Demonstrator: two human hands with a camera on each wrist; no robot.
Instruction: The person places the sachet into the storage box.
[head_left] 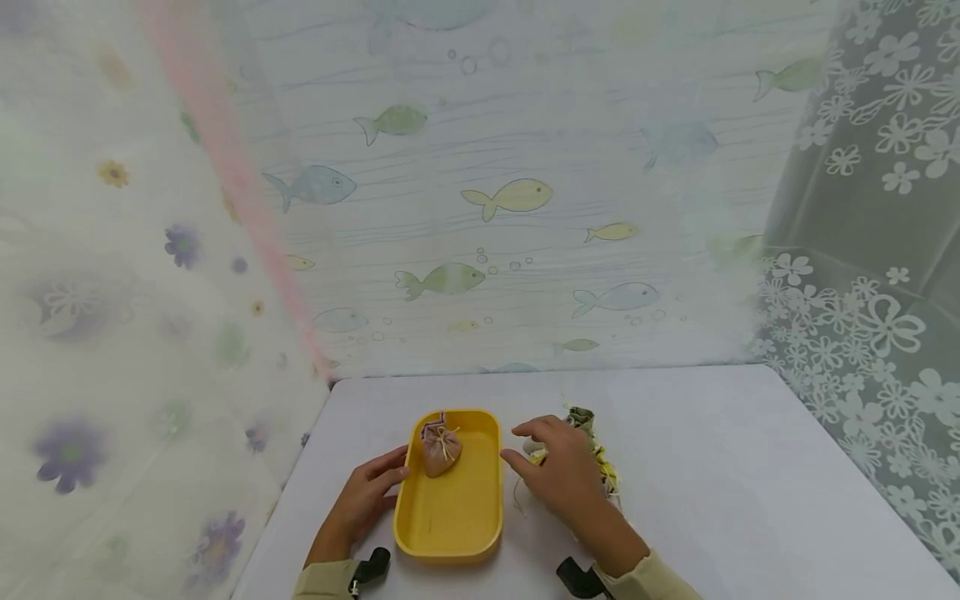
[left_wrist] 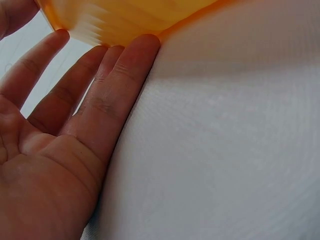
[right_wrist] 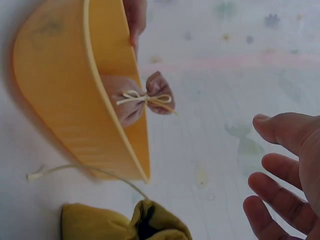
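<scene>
A yellow rectangular tray (head_left: 450,525) stands on the white table. Inside, near its far left corner, lies a small pinkish-brown drawstring pouch (head_left: 440,457) tied with a cream cord. My left hand (head_left: 365,497) touches the tray's left side; in the left wrist view its extended fingertips (left_wrist: 145,47) meet the yellow wall. To the right of the tray hovers my right hand (head_left: 562,471), thumb and fingers apart, holding nothing. It partly hides several pouches, among them a green one (head_left: 581,418). The right wrist view shows a yellow-green pouch (right_wrist: 95,222) with a loose cord beside the tray.
The white tabletop (head_left: 720,483) extends to the right of the pouches. A fish-patterned curtain (head_left: 517,275) hangs behind the table, with flowered sheets at the left (head_left: 150,333) and right. Dark wrist devices (head_left: 372,565) sit at both sleeves.
</scene>
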